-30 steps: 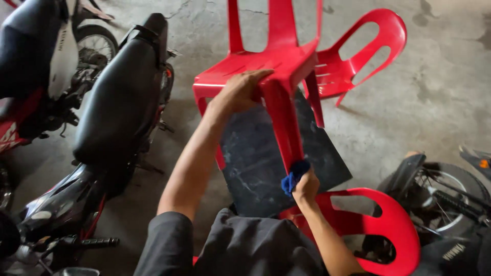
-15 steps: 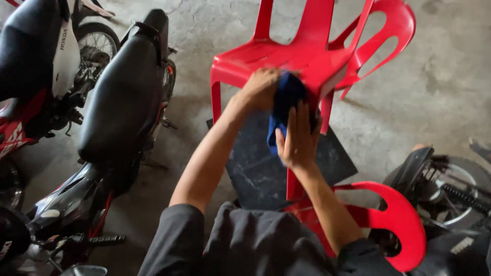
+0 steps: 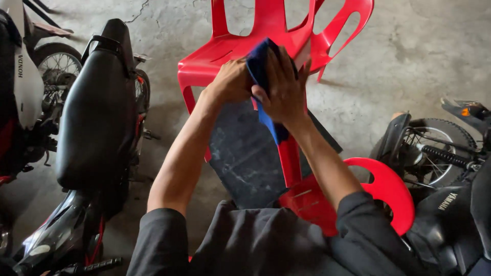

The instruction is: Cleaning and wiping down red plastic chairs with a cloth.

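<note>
A red plastic chair [image 3: 225, 51] stands in front of me on the concrete floor. My left hand [image 3: 231, 82] grips the front edge of its seat. My right hand [image 3: 283, 89] presses a blue cloth [image 3: 260, 69] flat against the chair's front corner, at the top of its near leg [image 3: 290, 159]; the cloth hangs down below my palm. Both hands touch side by side.
A dark flat mat [image 3: 245, 153] lies under the chair. A second red chair [image 3: 342, 20] stands behind it, a third [image 3: 378, 197] at my right knee. Motorbikes stand close at the left [image 3: 97, 112] and at the right [image 3: 440, 153]. Bare concrete [image 3: 419, 51] lies at the far right.
My right hand with the blue cloth has gone up the chair leg from its lower end to the seat's front corner. The left hand has stayed on the seat edge.
</note>
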